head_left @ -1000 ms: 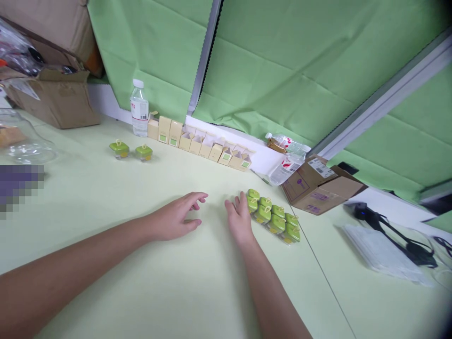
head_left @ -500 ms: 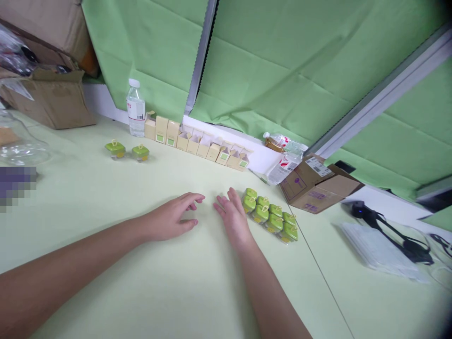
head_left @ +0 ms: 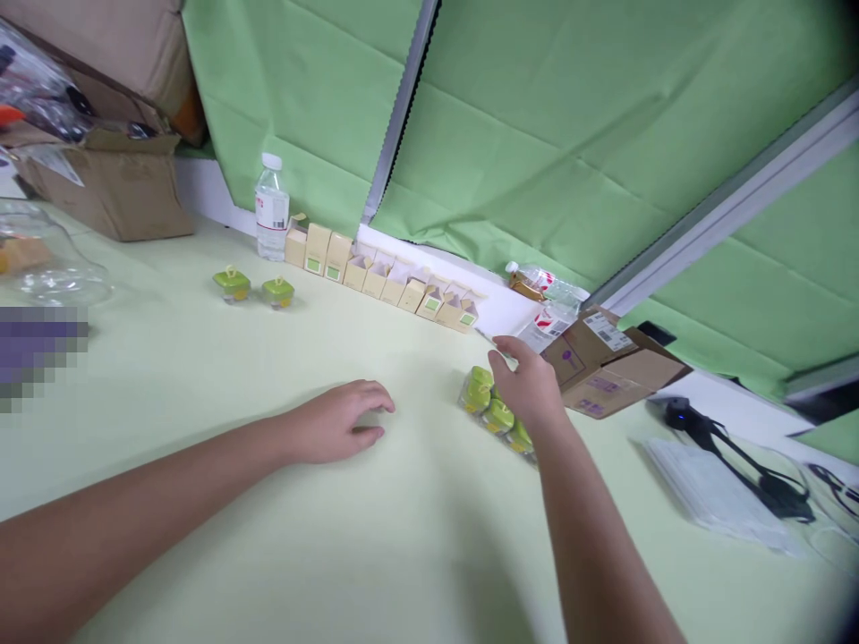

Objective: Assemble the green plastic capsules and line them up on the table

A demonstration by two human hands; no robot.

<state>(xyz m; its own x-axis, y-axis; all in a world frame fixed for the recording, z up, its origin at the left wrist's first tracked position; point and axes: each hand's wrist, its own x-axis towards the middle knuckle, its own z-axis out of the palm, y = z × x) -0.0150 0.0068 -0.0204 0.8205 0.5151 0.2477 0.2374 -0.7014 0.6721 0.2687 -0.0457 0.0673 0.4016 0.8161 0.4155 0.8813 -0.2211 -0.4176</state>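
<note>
My left hand [head_left: 342, 422] rests on the pale table, fingers curved and apart, with nothing in it. My right hand [head_left: 527, 380] is over a cluster of small clear containers with green lids [head_left: 497, 415], its thumb and forefinger apart and no object visible between them. Hand and forearm hide part of that cluster. Two more green-lidded containers, a left one [head_left: 232, 283] and a right one [head_left: 277, 292], stand apart at the far left. Along the wall runs a row of small cream cardboard boxes [head_left: 395, 284], several with their tops open.
An upright water bottle [head_left: 272, 210] stands at the row's left end. Behind my right hand are lying bottles [head_left: 547, 284] and a cardboard box [head_left: 604, 367]. A stack of clear plastic bags [head_left: 711, 492] and a black headset [head_left: 744, 465] lie right. A larger carton [head_left: 114, 188] sits back left.
My right hand has moved right and away from my left hand, from beside the container cluster to over it. My left hand stays nearly in place. The view has shifted slightly.
</note>
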